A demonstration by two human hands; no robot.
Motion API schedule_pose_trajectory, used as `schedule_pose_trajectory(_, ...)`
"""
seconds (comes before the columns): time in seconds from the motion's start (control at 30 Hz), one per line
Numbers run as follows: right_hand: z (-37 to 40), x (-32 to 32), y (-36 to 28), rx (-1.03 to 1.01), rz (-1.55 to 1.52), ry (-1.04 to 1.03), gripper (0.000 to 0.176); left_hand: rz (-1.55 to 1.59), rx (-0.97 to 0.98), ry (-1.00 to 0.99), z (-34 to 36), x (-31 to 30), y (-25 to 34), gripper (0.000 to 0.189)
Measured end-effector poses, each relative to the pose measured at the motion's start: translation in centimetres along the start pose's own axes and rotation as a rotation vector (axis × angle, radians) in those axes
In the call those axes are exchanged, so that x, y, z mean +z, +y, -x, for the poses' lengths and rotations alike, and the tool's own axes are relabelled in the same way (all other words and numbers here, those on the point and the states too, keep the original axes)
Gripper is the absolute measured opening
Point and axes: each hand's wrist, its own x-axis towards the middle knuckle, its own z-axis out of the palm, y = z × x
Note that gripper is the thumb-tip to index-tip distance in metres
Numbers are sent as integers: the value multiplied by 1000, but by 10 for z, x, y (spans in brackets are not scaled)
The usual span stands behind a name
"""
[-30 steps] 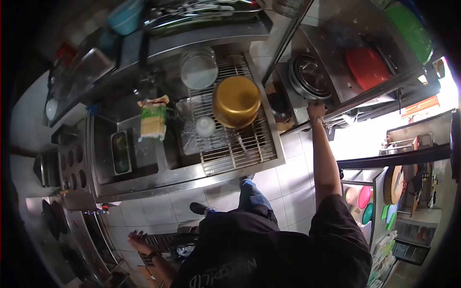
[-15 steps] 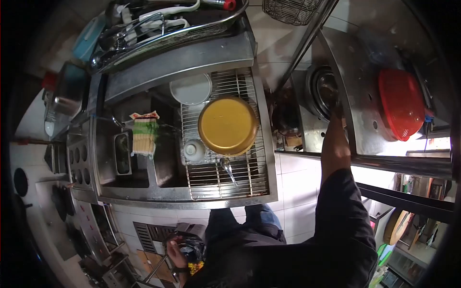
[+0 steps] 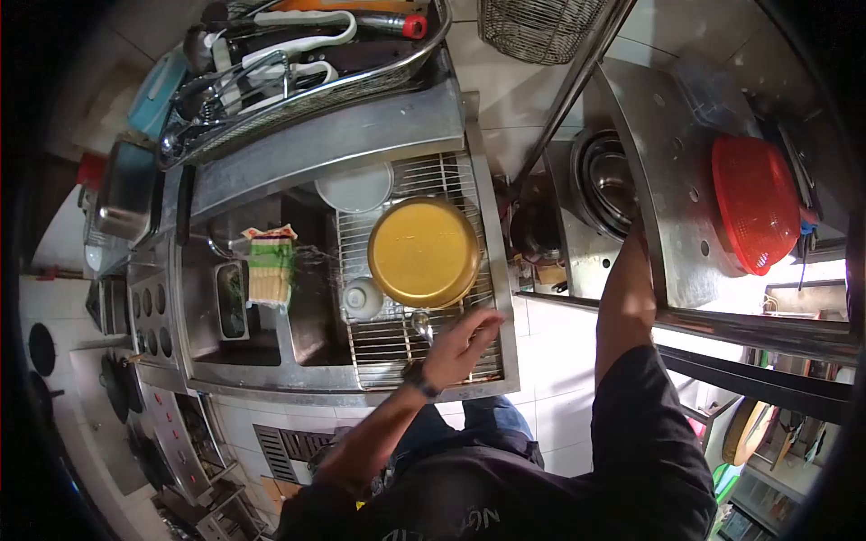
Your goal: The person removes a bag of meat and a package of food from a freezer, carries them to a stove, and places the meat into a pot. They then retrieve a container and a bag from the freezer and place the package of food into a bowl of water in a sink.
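My left hand (image 3: 458, 350) is over the front right of the wire rack (image 3: 379, 365), near a metal spoon (image 3: 422, 325), with its fingers apart and nothing in it. Bottom up on the rack lies a gold pot (image 3: 424, 252), beside a small white cup (image 3: 363, 298) and a white plate (image 3: 354, 187). My right arm reaches between shelves at the right, by nested metal bowls (image 3: 611, 180); the shelf edge and shadow hide the right hand's fingers. A packet of pale sticks with a green band (image 3: 271, 266) sits over the sink at left.
A wire basket of utensils (image 3: 298, 68) stands on the ledge behind the sink. A red colander (image 3: 753, 203) rests on the perforated upper shelf (image 3: 672, 180). The shelf's metal front rail (image 3: 758, 332) runs close to my right arm. A metal tray (image 3: 232, 302) is in the sink.
My left hand has come up from low beside my body to the rack's front edge. My right arm is still reaching between the shelves. The view has shifted slightly.
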Motion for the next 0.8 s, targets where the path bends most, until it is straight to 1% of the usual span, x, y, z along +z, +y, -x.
schedule_pose_trajectory(0.07, 13, -8, -7, -18, -113, 0, 42, -146, 69, -75, -54, 21, 2, 20)
schedule_pose_trajectory(0.13, 23, -16, -5, -30, -216, -1, 42, -259, 189, -48, -99, 50, -11, 17)
schedule_pose_trajectory(0.2, 36, -24, -13, -38, -317, -3, 42, -486, 266, -147, -142, 74, -31, 16)
schedule_pose_trajectory(0.27, 45, -30, -17, -46, -408, 0, 42, -598, 256, -156, -177, 103, -62, 19)
schedule_pose_trajectory(0.3, 49, -33, -20, -52, -433, -8, 41, -595, 252, -150, -200, 116, -75, 19)
schedule_pose_trajectory(0.37, 54, -35, -24, -65, -494, -14, 41, -873, 449, -229, -256, 146, -94, 26)
schedule_pose_trajectory(0.4, 59, -36, -27, -71, -516, -12, 41, -870, 451, -219, -270, 158, -99, 26)
schedule_pose_trajectory(0.47, 74, -39, -30, -85, -569, -12, 41, -913, 573, -186, -296, 179, -103, 35)
schedule_pose_trajectory(0.5, 83, -40, -31, -88, -598, -14, 41, -913, 572, -169, -309, 189, -99, 35)
schedule_pose_trajectory(0.57, 98, -44, -31, -95, -635, -11, 41, -1053, 425, -458, -325, 201, -92, 43)
schedule_pose_trajectory(0.6, 106, -46, -32, -94, -656, -5, 40, -1105, 431, -493, -336, 206, -91, 42)
schedule_pose_trajectory(0.8, 148, -73, -28, -96, -732, 15, 40, -1290, 569, -490, -366, 223, -89, 41)
